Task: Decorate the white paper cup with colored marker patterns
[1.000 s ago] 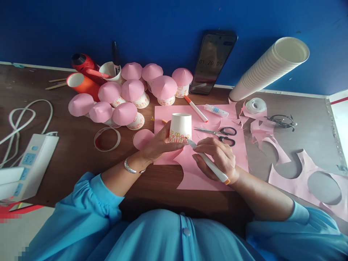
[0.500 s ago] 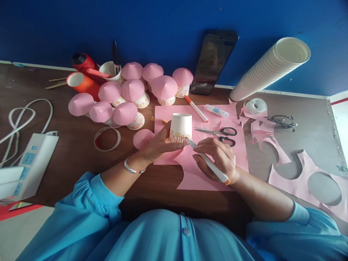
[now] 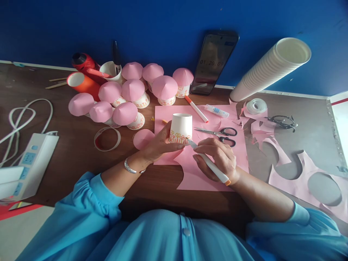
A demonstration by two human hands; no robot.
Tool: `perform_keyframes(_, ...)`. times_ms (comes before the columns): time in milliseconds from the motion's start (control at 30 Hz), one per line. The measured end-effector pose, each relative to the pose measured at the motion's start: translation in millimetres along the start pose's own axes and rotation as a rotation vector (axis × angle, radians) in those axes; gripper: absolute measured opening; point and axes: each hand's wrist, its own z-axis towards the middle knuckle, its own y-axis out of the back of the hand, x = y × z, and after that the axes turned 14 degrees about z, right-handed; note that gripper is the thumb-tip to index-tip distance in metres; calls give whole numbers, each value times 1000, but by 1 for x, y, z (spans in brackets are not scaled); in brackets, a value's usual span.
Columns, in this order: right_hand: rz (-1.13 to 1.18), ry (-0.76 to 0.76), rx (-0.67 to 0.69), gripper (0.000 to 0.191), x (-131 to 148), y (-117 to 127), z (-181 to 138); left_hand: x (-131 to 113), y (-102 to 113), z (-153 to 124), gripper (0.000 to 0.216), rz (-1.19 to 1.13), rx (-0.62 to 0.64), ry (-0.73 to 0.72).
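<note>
An upturned white paper cup [image 3: 181,125] with orange drawings round its rim stands on a pink paper sheet [image 3: 206,174]. My left hand [image 3: 159,145] is closed round the cup's lower left side. My right hand [image 3: 217,157] grips a white marker with an orange end [image 3: 210,165], its tip touching the cup's rim at the lower right. A pink paper circle [image 3: 143,138] lies just left of my left hand.
Several cups topped with pink paper cones [image 3: 132,96] cluster at the back left. Scissors [image 3: 221,132], a second marker [image 3: 196,108], a glue tube [image 3: 216,110], a phone [image 3: 213,61], a stack of cups [image 3: 268,70], tape rolls [image 3: 107,139], a power strip [image 3: 32,163] and pink offcuts [image 3: 307,177] surround the sheet.
</note>
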Motion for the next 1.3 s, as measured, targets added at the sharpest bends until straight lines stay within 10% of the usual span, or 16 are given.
perform_keyframes(1300,-14,-4,-16,22,0,-1,-1,1,0,1,62,10,27,-9)
